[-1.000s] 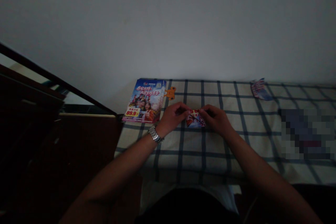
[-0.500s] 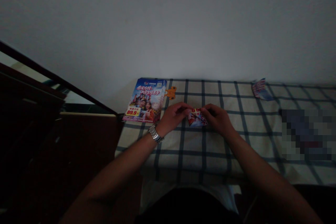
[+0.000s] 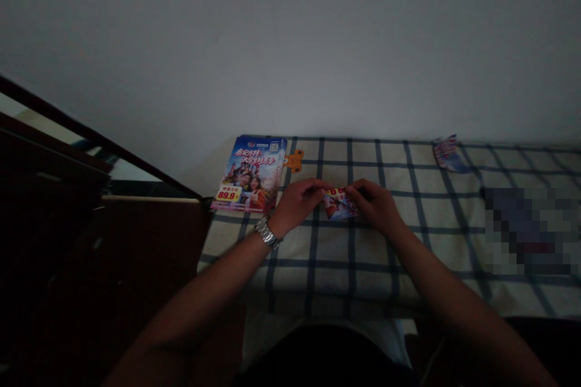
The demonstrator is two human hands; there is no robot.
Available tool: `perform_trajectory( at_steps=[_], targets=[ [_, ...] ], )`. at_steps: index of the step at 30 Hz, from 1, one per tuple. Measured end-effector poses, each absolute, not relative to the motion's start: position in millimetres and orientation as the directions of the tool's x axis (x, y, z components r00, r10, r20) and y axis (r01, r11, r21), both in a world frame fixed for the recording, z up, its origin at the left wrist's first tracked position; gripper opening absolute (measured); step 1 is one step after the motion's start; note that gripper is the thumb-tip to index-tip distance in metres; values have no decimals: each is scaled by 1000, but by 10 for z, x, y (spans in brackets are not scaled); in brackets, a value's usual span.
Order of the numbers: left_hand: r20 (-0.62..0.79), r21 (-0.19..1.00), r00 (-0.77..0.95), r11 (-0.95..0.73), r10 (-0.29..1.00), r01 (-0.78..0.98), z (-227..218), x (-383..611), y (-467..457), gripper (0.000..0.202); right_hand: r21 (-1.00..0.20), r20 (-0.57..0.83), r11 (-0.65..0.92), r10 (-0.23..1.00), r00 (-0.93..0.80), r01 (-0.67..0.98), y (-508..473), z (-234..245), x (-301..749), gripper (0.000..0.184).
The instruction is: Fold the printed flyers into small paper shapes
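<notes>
A small folded piece of printed flyer paper [image 3: 340,207], red, blue and white with large red figures along its top edge, is held low over the checked cloth. My left hand [image 3: 302,202], with a metal-band watch on the wrist, pinches its upper left corner between thumb and fingers. On the other side, my right hand [image 3: 374,202] pinches the upper right corner. To the left of my left hand lies a stack of glossy flyers [image 3: 247,175], the top one marked 89.9.
The table wears a checked cloth [image 3: 372,248] and meets a plain wall [image 3: 318,42]. An orange bear-shaped piece [image 3: 295,161] lies beside the stack. Toward the back right stands another folded paper [image 3: 449,155], and a pixelated patch [image 3: 529,230] covers something nearer.
Both hands keep their pinch on the folded flyer, which has barely shifted. The whole view has moved very slightly; nothing was let go.
</notes>
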State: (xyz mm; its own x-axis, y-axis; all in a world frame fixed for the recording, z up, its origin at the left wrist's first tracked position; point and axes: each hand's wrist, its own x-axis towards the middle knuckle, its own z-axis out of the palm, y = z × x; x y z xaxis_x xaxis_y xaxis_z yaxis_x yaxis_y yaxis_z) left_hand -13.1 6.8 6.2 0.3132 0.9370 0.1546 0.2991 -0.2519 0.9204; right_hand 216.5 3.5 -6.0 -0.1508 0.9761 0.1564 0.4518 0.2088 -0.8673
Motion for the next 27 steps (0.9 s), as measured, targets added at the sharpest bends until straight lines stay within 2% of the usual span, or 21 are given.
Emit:
perform_trajectory(
  at_steps=[5,17,27],
  targets=[
    [181,918,326,-278,928,283,14,-105,48,21,-874,138,205,974,-178,441,38,-56,2164,33],
    [133,923,341,-242,931,299,-20,-88,63,21,-863,145,229,966,-214,450,35,-68,2159,31],
    [170,900,322,-281,931,335,-12,-77,44,19,-817,211,319,941,-266,481,33,-57,2138,32]
  ],
)
